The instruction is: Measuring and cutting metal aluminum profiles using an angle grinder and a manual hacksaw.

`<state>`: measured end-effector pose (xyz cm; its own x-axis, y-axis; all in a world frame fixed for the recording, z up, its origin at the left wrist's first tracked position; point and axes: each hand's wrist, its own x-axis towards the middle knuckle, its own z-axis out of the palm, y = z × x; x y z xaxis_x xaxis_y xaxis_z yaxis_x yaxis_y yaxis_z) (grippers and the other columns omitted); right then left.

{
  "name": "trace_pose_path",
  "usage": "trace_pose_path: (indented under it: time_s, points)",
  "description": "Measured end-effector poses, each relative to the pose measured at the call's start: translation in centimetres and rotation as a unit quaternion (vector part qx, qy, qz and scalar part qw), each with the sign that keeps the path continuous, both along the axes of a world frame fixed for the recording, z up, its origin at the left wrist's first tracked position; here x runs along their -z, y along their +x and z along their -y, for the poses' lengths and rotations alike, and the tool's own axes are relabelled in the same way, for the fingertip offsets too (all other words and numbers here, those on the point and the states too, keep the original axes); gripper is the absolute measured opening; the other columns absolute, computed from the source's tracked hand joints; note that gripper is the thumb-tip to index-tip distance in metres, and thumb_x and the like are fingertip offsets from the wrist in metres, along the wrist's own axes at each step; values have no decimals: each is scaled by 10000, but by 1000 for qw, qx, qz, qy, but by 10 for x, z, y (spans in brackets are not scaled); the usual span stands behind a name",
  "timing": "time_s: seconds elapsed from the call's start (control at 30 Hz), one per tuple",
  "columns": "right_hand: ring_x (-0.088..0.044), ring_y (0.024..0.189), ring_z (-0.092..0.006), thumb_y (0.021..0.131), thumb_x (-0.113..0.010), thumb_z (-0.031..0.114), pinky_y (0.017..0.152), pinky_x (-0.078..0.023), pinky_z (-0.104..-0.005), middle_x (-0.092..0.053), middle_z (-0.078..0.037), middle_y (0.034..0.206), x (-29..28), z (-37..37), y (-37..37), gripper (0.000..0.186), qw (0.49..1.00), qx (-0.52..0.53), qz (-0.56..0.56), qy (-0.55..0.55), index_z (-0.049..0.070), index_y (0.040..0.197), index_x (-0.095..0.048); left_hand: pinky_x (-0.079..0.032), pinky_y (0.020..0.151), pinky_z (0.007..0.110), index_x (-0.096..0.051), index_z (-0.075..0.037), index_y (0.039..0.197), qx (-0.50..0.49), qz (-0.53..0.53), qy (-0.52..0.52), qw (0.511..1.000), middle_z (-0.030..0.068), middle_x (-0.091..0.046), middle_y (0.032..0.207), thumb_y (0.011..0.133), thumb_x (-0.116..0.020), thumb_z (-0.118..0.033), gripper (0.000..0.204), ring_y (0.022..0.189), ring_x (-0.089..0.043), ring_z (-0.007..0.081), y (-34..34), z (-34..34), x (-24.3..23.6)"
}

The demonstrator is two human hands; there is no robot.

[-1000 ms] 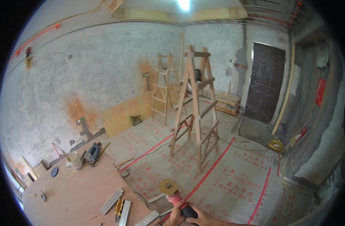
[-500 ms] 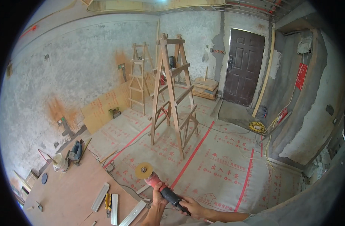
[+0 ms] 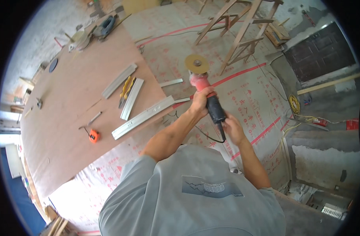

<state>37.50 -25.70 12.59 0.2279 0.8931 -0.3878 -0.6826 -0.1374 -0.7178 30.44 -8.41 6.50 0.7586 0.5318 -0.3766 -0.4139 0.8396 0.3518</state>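
An angle grinder [image 3: 215, 108] with a red head, a black body and a tan disc [image 3: 197, 63] is held up in front of me beside the table's edge. My left hand [image 3: 200, 103] wraps around it just behind the red head. At the rear end, close to where the black cord leaves, my right hand [image 3: 233, 129] grips the body; its fingertips are partly hidden. The disc points away from me and touches nothing. On the wooden table [image 3: 73, 129], left of the grinder, lie a long metal strip [image 3: 143, 117], shorter metal strips [image 3: 132, 99] and yellow-handled pliers [image 3: 126, 91].
An orange tape measure [image 3: 94, 135] and a pen-like tool [image 3: 95, 117] lie on the table. A blue-grey power tool [image 3: 105, 27] and a bucket [image 3: 81, 41] stand at its far end. Beyond are a wooden ladder [image 3: 243, 37], a dark door [image 3: 321, 53] and a coiled yellow cable [image 3: 294, 104].
My view has tilted down and turned, so more of the table and my shirt show. Both hands still hold the grinder, which appears higher and farther right in the picture.
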Motion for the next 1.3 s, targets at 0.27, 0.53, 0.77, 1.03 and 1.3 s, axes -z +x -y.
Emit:
trace_pose_path:
  time_s: [0.27,0.53,0.77,1.03,1.3]
  points:
    - [-647,1013,-481,772,-806,221,814,-525,-536,-678,-245,1103,27,-43,-23,640,629,-97,745,-201,68,1253,-413,-519,688,326,-579,-38,979,-87,-171,200,961,36,-622,854,872,-752,-149,232,741,-598,137,-13,49,3]
    - [-652,732,-184,712,-812,164,670,-530,-332,-647,-78,860,58,-35,-7,501,886,-91,445,-95,-4,1123,-579,-428,1053,490,-583,-46,1291,20,-591,656,469,188,-584,1292,803,-795,-277,580,1226,-545,377,-255,-37,102]
    - [-643,745,-141,776,-806,184,693,-545,-307,-626,-47,871,28,-51,-15,514,949,-102,296,-24,20,1184,-540,-374,1017,483,-591,-80,1282,99,-603,692,386,122,-574,1265,825,-768,-230,512,1245,-509,314,-318,-56,115]
    - [-671,853,-242,682,-825,217,786,-537,-378,-659,-111,921,66,-82,-35,521,866,-138,480,-39,-1,1094,-592,-365,1026,478,-581,-59,1303,66,-543,721,426,129,-557,1283,815,-781,-325,590,1222,-502,329,-202,-62,121]
    - [-685,929,-456,686,-820,340,815,-535,-496,-689,-282,969,109,-112,-98,576,802,-172,558,-125,-35,1049,-577,-348,1045,510,-564,-107,1406,-31,-492,671,554,139,-556,1313,816,-758,-410,692,1234,-481,356,-206,-69,121]
